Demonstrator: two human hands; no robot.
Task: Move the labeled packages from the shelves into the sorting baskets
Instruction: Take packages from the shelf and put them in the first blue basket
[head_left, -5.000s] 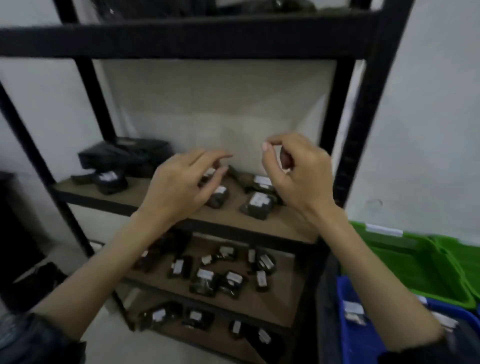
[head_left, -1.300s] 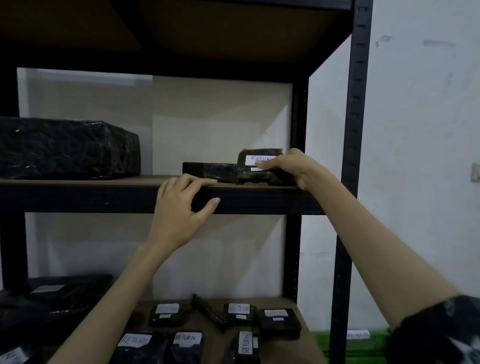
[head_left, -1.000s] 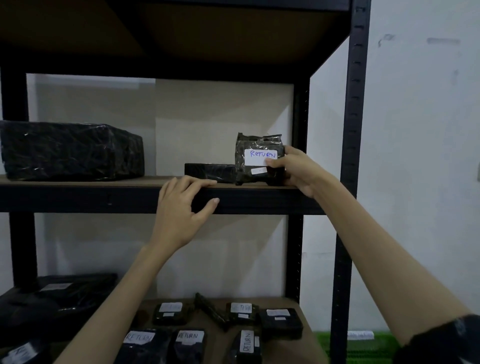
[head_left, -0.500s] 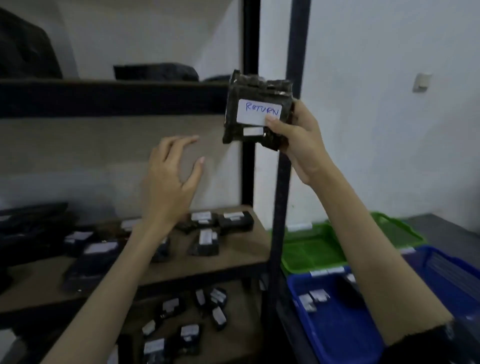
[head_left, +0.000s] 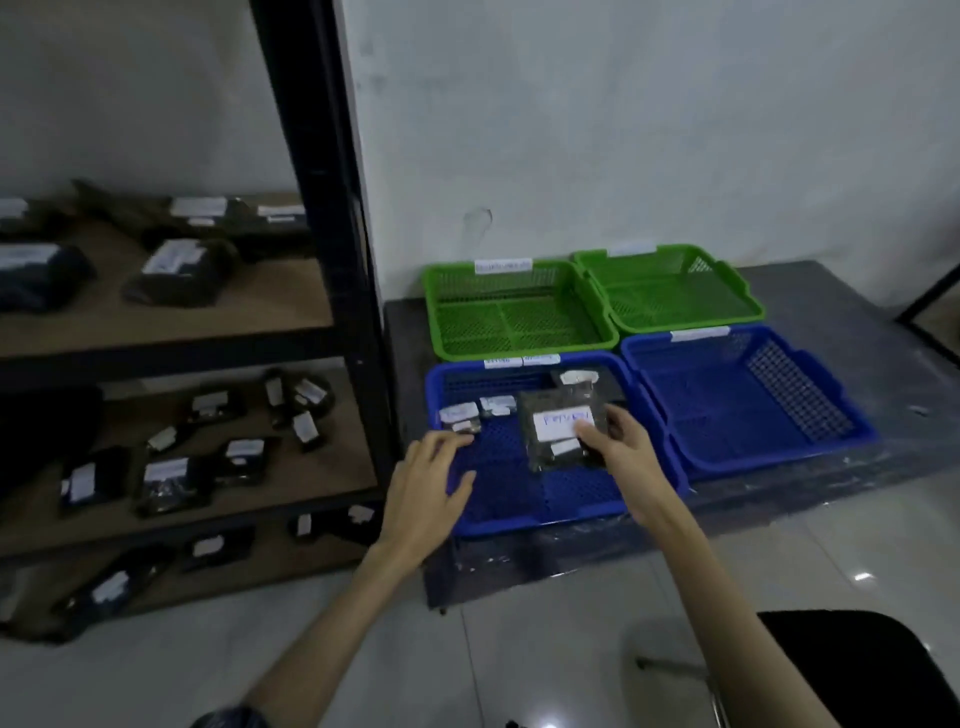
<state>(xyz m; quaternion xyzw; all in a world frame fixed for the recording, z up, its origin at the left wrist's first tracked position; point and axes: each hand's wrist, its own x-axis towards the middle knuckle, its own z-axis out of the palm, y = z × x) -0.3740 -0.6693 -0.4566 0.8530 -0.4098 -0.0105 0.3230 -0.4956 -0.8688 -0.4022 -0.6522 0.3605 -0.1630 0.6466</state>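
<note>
Head view. A black wrapped package (head_left: 563, 434) with a white label is held by the right hand (head_left: 626, 457), thumb on the label and fingers curled beneath, just above the near-left blue basket (head_left: 519, 512). The writing on the label is blurred and cannot be read. The left hand (head_left: 428, 491) is spread with fingers relaxed over the left rim of the same basket; nothing is grasped by it, and whether it touches the rim cannot be told. Three smaller labelled packages (head_left: 480, 413) are seen lying in the far part of this basket. A second blue basket (head_left: 748, 410) is set just beside it on the right, and two green baskets (head_left: 587, 306) are placed behind, side by side; white tags are fixed to the far rims. All four baskets are carried on a low dark platform (head_left: 831, 291) wrapped in clear film. To the left, a black-framed shelf unit (head_left: 332, 208) with brown boards is shown, on which many dark labelled packages (head_left: 176, 270) are scattered over three levels. A dark chair seat (head_left: 857, 670) is visible at the lower right, on pale glossy floor tiles (head_left: 545, 649).
</note>
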